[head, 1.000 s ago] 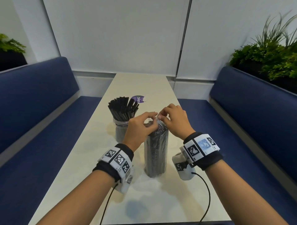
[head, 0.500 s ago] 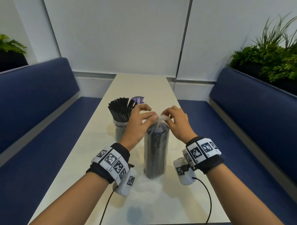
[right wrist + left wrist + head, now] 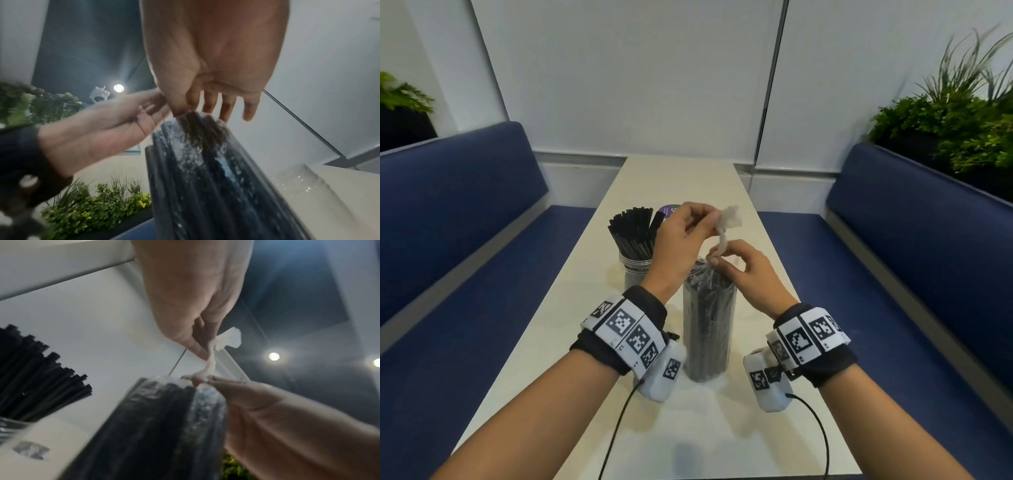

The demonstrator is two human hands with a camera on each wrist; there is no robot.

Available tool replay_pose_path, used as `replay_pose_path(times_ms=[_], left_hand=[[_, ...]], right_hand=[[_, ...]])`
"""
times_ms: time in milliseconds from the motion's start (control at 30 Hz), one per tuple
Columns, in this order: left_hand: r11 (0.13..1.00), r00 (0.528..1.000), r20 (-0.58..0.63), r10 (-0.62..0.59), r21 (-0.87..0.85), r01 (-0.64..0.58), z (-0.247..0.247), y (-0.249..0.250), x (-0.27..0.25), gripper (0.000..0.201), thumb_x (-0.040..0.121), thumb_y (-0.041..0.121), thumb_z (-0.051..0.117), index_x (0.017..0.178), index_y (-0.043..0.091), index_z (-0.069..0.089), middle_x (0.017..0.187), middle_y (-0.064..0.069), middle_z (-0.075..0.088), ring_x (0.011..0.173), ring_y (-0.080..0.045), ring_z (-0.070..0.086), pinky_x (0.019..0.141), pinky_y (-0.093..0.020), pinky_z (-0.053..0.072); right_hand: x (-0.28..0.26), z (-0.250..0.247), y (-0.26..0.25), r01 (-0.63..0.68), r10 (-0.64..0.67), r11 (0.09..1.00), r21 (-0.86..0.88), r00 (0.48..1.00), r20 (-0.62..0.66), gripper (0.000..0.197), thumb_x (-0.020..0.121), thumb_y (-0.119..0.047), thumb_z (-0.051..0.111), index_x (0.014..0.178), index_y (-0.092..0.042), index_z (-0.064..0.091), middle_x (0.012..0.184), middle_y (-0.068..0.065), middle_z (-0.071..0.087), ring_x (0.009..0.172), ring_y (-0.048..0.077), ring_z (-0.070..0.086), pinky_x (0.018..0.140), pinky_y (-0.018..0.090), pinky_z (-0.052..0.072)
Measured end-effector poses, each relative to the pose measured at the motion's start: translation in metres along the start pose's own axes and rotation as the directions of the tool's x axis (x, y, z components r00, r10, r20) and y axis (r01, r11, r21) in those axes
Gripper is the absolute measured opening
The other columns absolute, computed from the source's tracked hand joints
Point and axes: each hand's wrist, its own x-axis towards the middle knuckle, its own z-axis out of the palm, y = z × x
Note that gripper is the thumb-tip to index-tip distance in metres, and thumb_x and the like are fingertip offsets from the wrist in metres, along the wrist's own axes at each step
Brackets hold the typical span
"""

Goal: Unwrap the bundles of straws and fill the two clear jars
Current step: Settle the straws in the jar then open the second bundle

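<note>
While both hands work the wrap, scene:
bundle [image 3: 708, 322]: upright on table [image 3: 571, 329], mid, still in plastic
left hand [image 3: 681, 240]: above bundle, fingers pinching the wrap tail [image 3: 727, 222], pulled up
right hand [image 3: 746, 270]: at bundle top, thumb and finger pinching the wrap neck
jar [image 3: 635, 270]: 10 o'clock of bundle, near, full of straws [image 3: 633, 229]

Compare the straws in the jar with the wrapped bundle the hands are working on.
The jar straws are bare and fan outward above the clear jar; the wrapped bundle is packed tight and straight inside clear plastic. The jar straws stand untouched, farther back on the table; the bundle is nearer, with the left hand and right hand pinching its twisted wrap end. Both hold black straws, standing upright.
</note>
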Motion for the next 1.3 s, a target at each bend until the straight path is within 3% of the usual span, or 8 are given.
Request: replay_pose_path(times_ms=[133,367,500,600,833,1000,1167,1300], left_hand=[[0.978,0.999,-0.023,0.024,-0.206,-0.028,0.002,0.008,-0.004,0.016,0.090,0.011,0.055,0.104,0.012,0.061,0.112,0.000,0.067,0.112,-0.017,0.061,0.099,-0.029,0.047],[0.933,0.891,0.317,-0.326,0.257,0.250,-0.016,-0.045,-0.038,0.111,0.071,0.019,0.078,0.147,0.032,-0.001,0.156,0.006,0.015,0.135,-0.003,0.026,0.104,-0.017,0.031],[0.933,0.890,0.306,-0.337,0.234,0.273,-0.016,-0.062,-0.047,0.113,0.067,0.006,0.080,0.146,0.031,0.003,0.140,0.001,0.042,0.128,-0.013,0.045,0.099,-0.023,0.042],[0.942,0.908,0.268,-0.321,0.192,0.276,-0.017,-0.073,-0.051,0.087,0.069,0.002,0.077,0.137,0.023,0.027,0.131,0.002,0.049,0.122,-0.010,0.049,0.085,-0.010,0.047],[0.902,0.856,0.309,-0.414,0.267,0.339,-0.021,-0.091,-0.054,0.091,0.070,0.015,0.079,0.139,0.018,0.020,0.136,-0.003,0.046,0.126,-0.017,0.047,0.096,-0.021,0.044],[0.863,0.769,0.422,-0.479,0.386,0.326,-0.032,-0.075,-0.043,0.106,0.060,0.018,0.084,0.141,0.022,0.015,0.134,0.006,0.046,0.128,-0.014,0.045,0.098,-0.024,0.045],[0.898,0.820,0.367,-0.439,0.204,0.389,-0.028,-0.060,-0.027,0.124,0.064,0.016,0.081,0.145,0.034,-0.011,0.143,0.008,0.032,0.130,-0.013,0.040,0.109,-0.034,0.034],[0.921,0.895,0.243,-0.373,0.212,0.326,-0.018,-0.077,-0.040,0.109,0.057,0.029,0.085,0.143,0.032,0.017,0.140,-0.002,0.044,0.127,-0.018,0.047,0.107,-0.038,0.041]], right_hand=[[-0.002,0.002,0.000,-0.004,0.011,0.997,0.079,0.996,-0.088,0.018,0.084,-0.021,0.064,0.094,-0.008,0.058,0.097,0.009,0.061,0.086,0.018,0.056,0.080,0.029,0.045],[0.001,0.002,0.002,0.012,-0.019,0.999,-0.034,0.981,-0.194,0.029,0.087,-0.037,0.056,0.084,-0.009,0.058,0.090,0.015,0.061,0.084,0.028,0.057,0.081,0.050,0.049],[-0.007,0.007,0.005,0.111,-0.113,0.991,0.068,0.993,0.017,0.024,0.089,-0.037,0.050,0.104,-0.024,0.063,0.118,-0.015,0.055,0.110,-0.002,0.047,0.098,0.026,0.041],[-0.015,0.015,0.024,0.020,-0.024,0.996,0.089,0.999,0.044,0.069,0.070,-0.039,0.073,0.130,-0.032,0.039,0.134,-0.014,0.039,0.121,0.004,0.040,0.102,0.025,0.036],[-0.024,0.028,0.051,-0.129,0.146,0.956,0.262,0.988,-0.048,0.088,0.061,-0.010,0.084,0.132,-0.017,0.032,0.114,-0.024,0.040,0.095,-0.031,0.042,0.077,-0.009,0.033],[-0.037,0.036,0.064,-0.219,0.216,0.906,0.362,0.975,0.050,0.083,0.057,-0.037,0.084,0.127,-0.021,0.041,0.125,0.002,0.058,0.117,0.012,0.056,0.102,0.042,0.047],[-0.036,0.029,0.058,-0.168,0.135,0.953,0.252,0.980,0.145,0.082,0.063,-0.037,0.080,0.131,-0.034,0.034,0.134,-0.005,0.049,0.125,0.009,0.048,0.108,0.039,0.041],[-0.030,0.014,0.059,-0.158,0.103,0.951,0.265,0.972,0.210,0.109,0.060,-0.010,0.083,0.140,-0.029,0.013,0.132,-0.011,0.040,0.124,0.006,0.045,0.107,0.035,0.042]])
